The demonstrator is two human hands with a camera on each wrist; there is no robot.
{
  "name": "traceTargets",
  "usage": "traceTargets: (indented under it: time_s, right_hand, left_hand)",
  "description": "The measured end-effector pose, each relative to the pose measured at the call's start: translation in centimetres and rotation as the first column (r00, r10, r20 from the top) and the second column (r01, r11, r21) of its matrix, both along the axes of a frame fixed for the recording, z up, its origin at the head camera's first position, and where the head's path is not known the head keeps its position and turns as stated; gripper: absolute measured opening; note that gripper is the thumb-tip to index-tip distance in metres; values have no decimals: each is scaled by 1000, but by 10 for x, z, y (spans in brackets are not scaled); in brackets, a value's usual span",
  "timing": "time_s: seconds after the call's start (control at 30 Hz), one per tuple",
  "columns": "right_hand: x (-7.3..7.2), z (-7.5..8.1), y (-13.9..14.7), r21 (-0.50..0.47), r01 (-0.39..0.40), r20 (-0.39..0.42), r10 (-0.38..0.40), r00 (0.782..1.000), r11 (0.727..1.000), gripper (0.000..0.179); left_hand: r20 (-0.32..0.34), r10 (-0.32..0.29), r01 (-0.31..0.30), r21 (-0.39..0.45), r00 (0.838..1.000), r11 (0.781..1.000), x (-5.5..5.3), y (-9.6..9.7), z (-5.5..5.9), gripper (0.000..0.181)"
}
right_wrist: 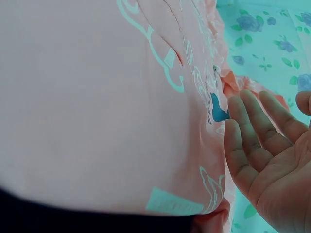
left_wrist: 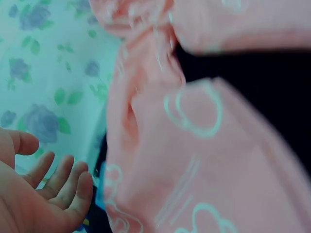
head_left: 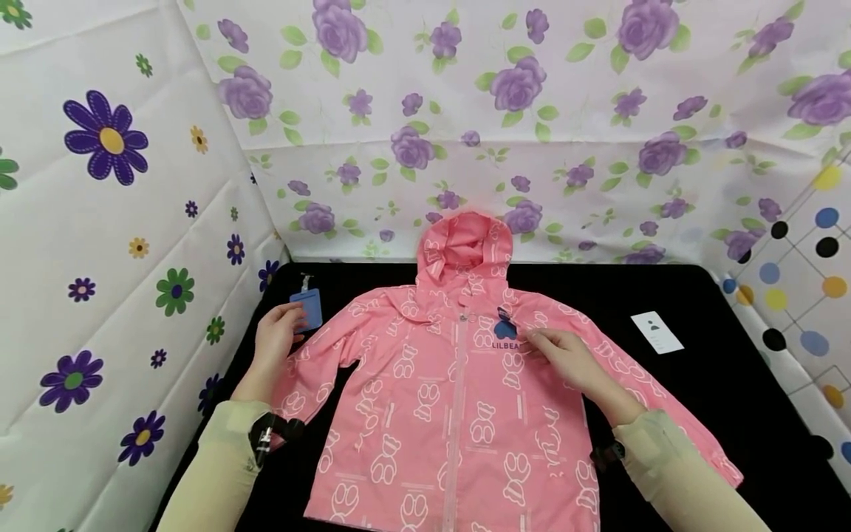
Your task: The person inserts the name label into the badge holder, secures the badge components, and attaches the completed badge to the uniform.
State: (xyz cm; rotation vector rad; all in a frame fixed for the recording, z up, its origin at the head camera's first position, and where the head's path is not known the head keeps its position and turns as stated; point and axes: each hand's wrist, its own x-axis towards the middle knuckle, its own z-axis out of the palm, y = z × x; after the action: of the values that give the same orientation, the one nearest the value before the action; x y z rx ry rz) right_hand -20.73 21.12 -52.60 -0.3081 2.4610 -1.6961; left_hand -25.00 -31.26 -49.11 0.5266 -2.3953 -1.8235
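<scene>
A pink hooded child's jacket (head_left: 405,414) with white bear outlines lies spread on the black table, its front zip closed and hood at the far end. My left hand (head_left: 279,330) is by the jacket's left-side sleeve, its fingertips beside a blue badge holder (head_left: 311,304) with a clip. In the left wrist view that hand (left_wrist: 48,199) has loosely bent fingers and grips nothing. Over the chest, next to the dark blue logo (head_left: 505,329), is my right hand (head_left: 565,356). The right wrist view shows its fingers (right_wrist: 250,128) fairly straight, with nothing held.
A white card (head_left: 657,332) with a dark person icon lies on the black table (head_left: 598,284) to the right of the jacket. Flower-printed cloth walls (head_left: 372,148) border the table at the back and left, and a dotted one (head_left: 798,295) at the right.
</scene>
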Motion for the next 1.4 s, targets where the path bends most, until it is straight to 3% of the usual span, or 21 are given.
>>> traceTargets:
  time_s: [0.1, 0.2, 0.3, 0.33, 0.43, 0.5, 0.57, 0.7, 0.8, 0.97, 1.1, 1.2, 1.4]
  right_hand:
    - [0, 0, -1, -4, -10, 6, 10, 1000, 1000, 42]
    - [-1, -2, -2, -6, -7, 15, 7, 1000, 1000, 40]
    - [-2, -3, -4, 5, -13, 3, 13, 1000, 1000, 37]
    - [-2, -3, -5, 11, -12, -2, 12, 1000, 1000, 35]
    - [-2, -5, -6, 28, -14, -18, 15, 1000, 1000, 33]
    - [-2, -6, -6, 26, -21, -20, 21, 1000, 999, 33]
    - [-1, -7, -7, 28, -25, -19, 25, 1000, 999, 34]
    - [-2, -8, -7, 25, -32, -17, 33, 999, 999, 34]
    - [-3, -7, -7, 38, -27, -33, 28, 999, 999, 34]
    - [-2, -5, -9, 81, -38, -63, 43, 997, 996, 34]
    - [0, -3, -13, 119, -41, -69, 50, 996, 992, 32]
    - [1, -3, -15, 139, -31, -77, 42, 996, 990, 29]
    - [2, -3, -14, 134, -29, -73, 39, 997, 990, 32]
  left_hand:
    - [3, 44, -43, -191, 999, 981, -13, -2, -10, 47]
    - [68, 58, -29, -367, 996, 930, -26, -6, -19, 58]
    - [134, 69, -1, -451, 989, 893, -46, -18, -37, 74]
    - [160, 80, 4, -465, 984, 885, -55, -25, -47, 79]
    - [189, 114, -10, -479, 975, 878, -58, -23, -46, 85]
    - [213, 130, -8, -494, 968, 870, -59, -21, -43, 89]
    - [238, 146, -7, -505, 960, 863, -52, -12, -29, 91]
    - [283, 167, 12, -538, 944, 843, -59, -12, -30, 100]
    - [296, 167, 30, -562, 941, 827, -57, -1, -19, 98]
    - [302, 169, 51, -605, 938, 795, -59, 12, -11, 97]
    - [329, 180, 78, -638, 927, 766, -63, 15, -14, 95]
    - [320, 184, 77, -656, 929, 751, -65, 11, -19, 95]
    - [271, 119, 85, -638, 955, 766, -61, -8, -29, 102]
